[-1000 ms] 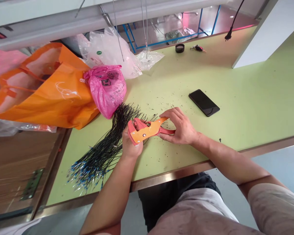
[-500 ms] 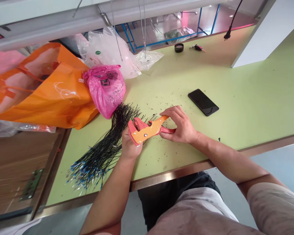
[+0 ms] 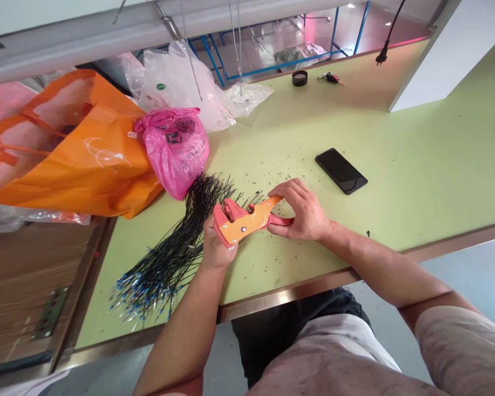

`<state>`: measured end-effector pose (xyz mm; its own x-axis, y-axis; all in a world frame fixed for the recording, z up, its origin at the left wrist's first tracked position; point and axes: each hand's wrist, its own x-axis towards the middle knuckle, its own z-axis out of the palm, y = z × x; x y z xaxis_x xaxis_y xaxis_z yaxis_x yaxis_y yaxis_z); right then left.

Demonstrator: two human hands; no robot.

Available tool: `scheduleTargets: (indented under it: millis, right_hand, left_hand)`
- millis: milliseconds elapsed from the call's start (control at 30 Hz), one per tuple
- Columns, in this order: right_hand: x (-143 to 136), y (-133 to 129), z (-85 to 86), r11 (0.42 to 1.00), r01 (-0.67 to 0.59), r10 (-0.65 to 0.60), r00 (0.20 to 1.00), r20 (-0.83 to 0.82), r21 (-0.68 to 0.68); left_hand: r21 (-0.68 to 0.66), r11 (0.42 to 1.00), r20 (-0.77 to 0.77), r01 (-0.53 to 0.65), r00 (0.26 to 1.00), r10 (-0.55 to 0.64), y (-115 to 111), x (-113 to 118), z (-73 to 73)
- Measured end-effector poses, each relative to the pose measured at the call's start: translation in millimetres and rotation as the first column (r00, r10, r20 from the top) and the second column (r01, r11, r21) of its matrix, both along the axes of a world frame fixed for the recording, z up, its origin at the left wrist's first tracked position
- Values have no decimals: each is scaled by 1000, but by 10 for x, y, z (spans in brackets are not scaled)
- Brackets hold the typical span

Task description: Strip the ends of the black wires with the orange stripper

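My right hand [image 3: 303,213] is wrapped around the handles of an orange and red wire stripper [image 3: 251,219], with the handles spread apart. The tool's jaw end points left, over the bench. My left hand [image 3: 218,242] is closed right at the jaw end, partly behind it. The tool hides its fingers, so what they pinch does not show. Left of that hand lies a bundle of thin black wires [image 3: 181,231], with blue and shiny clear bits at its near end. A few loose dark wire pieces show beyond the stripper.
A black phone [image 3: 341,170] lies to the right on the green bench [image 3: 429,165]. An orange bag [image 3: 107,165] and a tied pink plastic bag [image 3: 177,151] stand at left. Farther back are clear plastic bags [image 3: 181,88], a black ring-shaped item [image 3: 300,78], keys [image 3: 332,78] and a hanging plug [image 3: 381,56].
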<state>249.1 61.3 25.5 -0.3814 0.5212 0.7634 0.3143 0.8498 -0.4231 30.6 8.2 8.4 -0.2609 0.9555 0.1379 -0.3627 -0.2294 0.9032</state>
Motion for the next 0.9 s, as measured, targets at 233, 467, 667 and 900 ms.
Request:
scheduleTargets:
  millis: [233, 467, 667, 900]
  right_hand:
    - [3, -11, 26, 997, 71, -71, 997, 33, 2]
    - [-4, -21, -52, 993, 118, -117, 986, 119, 2]
    - [3, 5, -42, 994, 109, -110, 991, 78, 16]
    - [-17, -14, -35, 997, 71, -72, 997, 21, 38]
  left_hand:
    - [3, 1000, 2, 23, 1000, -23, 16, -26, 27]
    - [-55, 997, -34, -58, 998, 56, 22, 30, 130]
    - [-9, 999, -66, -36, 997, 36, -14, 73, 131]
    - [7, 999, -57, -49, 997, 49, -9, 3, 27]
